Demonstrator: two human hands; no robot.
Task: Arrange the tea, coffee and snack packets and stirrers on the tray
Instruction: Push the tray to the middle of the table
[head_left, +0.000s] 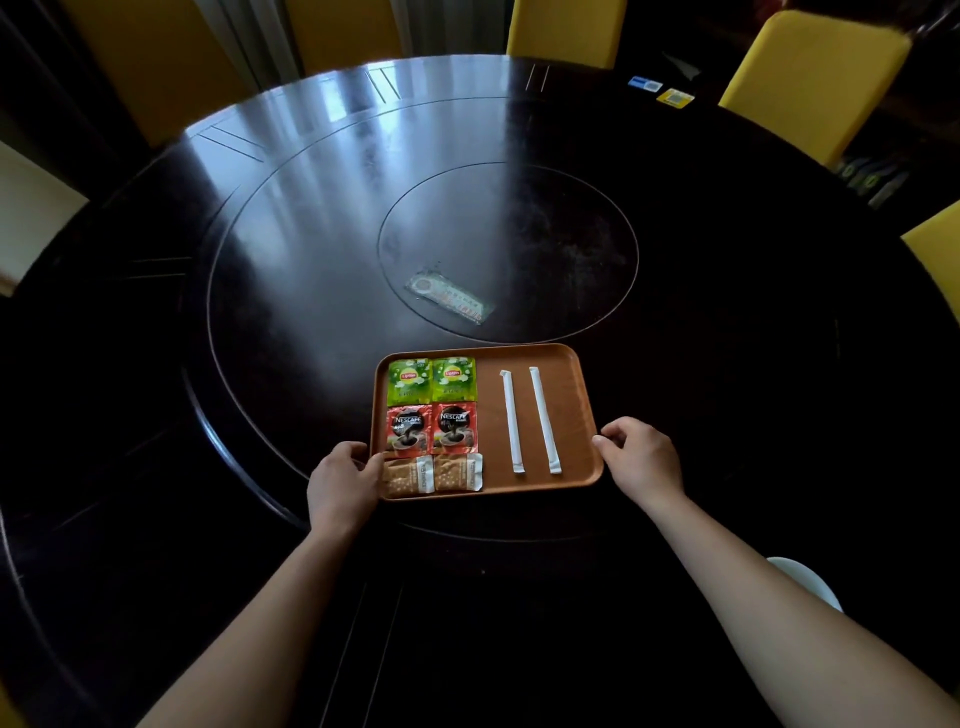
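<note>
A brown tray (571, 374) lies on the dark round table. On its left half sit two green tea packets (431, 380) at the far side, two red coffee packets (432, 429) in the middle and two tan snack packets (433, 475) nearest me. Two white wrapped stirrers (527, 421) lie parallel on the right half. My left hand (340, 480) grips the tray's left near edge, its thumb resting by the snack packets. My right hand (641, 457) grips the right near edge.
The dark round table (291, 291) has an inset centre disc with a clear plastic packet (451, 298) on it. Yellow chairs (810, 78) stand around the far side. Two small cards (661, 91) lie at the far right rim. A white object (810, 582) shows under my right forearm.
</note>
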